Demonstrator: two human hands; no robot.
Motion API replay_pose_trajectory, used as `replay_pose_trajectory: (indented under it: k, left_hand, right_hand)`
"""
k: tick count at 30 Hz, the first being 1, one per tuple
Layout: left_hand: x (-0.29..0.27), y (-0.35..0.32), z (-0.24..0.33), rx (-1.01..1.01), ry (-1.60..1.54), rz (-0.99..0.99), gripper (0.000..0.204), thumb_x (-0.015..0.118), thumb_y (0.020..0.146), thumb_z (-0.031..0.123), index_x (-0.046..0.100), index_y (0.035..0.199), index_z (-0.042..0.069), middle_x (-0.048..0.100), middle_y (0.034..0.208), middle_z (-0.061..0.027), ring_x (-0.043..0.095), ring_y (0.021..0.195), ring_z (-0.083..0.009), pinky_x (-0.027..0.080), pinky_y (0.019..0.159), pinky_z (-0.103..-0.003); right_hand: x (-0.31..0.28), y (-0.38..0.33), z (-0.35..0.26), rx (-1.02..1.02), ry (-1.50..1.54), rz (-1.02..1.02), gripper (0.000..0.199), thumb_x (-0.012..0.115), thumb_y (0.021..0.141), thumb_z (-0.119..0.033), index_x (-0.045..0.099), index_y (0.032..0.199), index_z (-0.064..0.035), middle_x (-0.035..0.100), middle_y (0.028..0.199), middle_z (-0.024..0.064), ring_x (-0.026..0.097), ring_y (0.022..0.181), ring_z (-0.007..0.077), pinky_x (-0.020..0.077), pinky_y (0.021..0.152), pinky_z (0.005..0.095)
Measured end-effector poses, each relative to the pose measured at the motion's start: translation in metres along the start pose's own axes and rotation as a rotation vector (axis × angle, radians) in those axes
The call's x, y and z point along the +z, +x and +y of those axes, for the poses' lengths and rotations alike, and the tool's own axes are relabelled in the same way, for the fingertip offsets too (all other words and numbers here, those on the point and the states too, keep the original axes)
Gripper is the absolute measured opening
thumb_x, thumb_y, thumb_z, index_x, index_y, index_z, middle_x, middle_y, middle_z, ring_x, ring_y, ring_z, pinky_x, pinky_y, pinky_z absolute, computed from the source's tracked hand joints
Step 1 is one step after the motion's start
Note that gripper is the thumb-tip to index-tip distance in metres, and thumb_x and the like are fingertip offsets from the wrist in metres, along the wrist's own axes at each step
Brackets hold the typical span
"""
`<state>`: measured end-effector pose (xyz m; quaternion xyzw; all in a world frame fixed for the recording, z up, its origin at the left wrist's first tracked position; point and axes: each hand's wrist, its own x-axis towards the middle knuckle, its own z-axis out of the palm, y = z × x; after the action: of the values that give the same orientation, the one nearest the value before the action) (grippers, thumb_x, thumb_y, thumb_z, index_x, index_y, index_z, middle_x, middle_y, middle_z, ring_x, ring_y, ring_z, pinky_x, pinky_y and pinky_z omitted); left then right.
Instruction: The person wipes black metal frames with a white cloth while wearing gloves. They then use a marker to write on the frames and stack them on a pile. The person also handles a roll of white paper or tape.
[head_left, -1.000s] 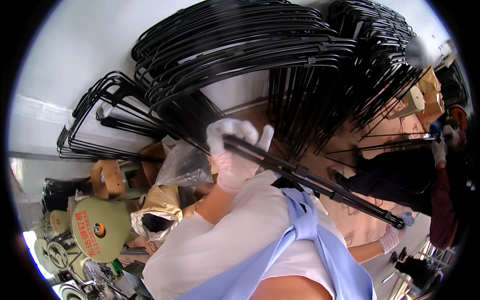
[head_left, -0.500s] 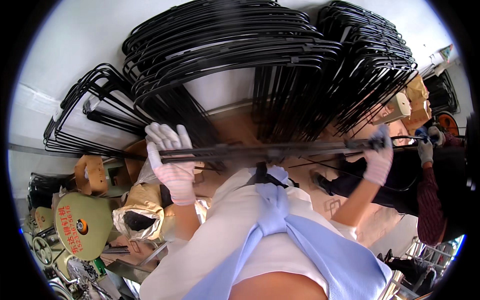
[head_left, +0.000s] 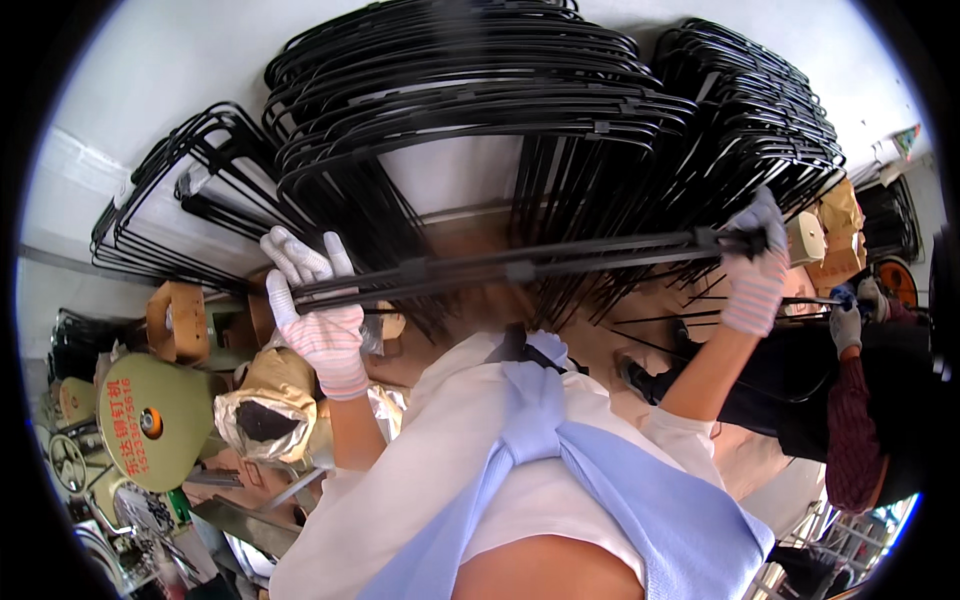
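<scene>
A long black metal tube frame (head_left: 600,249), seen nearly edge-on and blurred, spans between my two hands in front of my waist. My left hand (head_left: 322,325), in a striped white glove, bears its left end across the palm near the thumb, with the fingers stretched apart. At the higher right end, my gloved right hand (head_left: 757,270) is closed round the tubes beside a dark clip. Behind the frame, many similar black tube frames (head_left: 460,105) lean stacked against the white wall.
At right, a co-worker's gloved hand (head_left: 845,322) holds thin black rods. More frames lean at the left (head_left: 180,170) and far right (head_left: 780,110). A green machine disc (head_left: 140,424), an open cardboard box (head_left: 178,320) and a foil-lined sack (head_left: 265,412) stand at lower left.
My right hand has risen with its end of the frame, which now slopes up to the right. My left hand has shifted slightly left. The co-worker's hands have moved slightly lower in view.
</scene>
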<state>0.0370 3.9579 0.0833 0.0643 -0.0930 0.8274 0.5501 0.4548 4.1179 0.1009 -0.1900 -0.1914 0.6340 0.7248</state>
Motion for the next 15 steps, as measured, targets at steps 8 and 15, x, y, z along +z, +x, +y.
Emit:
replay_pose_trajectory:
  k: [8,15]
  left_hand:
    - [0.019,-0.032,-0.007,-0.119,0.615,-0.492,0.037,0.036,0.092,0.031,0.039,0.127,0.019,0.051,0.117,-0.0054,0.047,0.108,-0.022,0.014,0.104,-0.052]
    - [0.053,-0.031,0.011,0.014,0.947,-0.631,0.042,0.048,0.082,0.046,0.053,0.112,0.018,0.056,0.109,-0.0049,0.052,0.104,-0.0277,0.015,0.101,-0.059]
  right_hand:
    - [0.008,-0.07,-0.073,0.026,-0.085,-0.046,0.028,0.048,0.085,-0.009,0.045,0.108,0.0046,0.052,0.073,0.0023,0.05,0.065,0.0109,0.0442,0.064,0.028]
    - [0.052,-0.075,-0.112,0.281,0.021,-0.19,0.017,0.059,0.075,-0.005,0.051,0.09,-0.0066,0.05,0.061,-0.0062,0.053,0.062,0.0055,0.0422,0.067,0.0224]
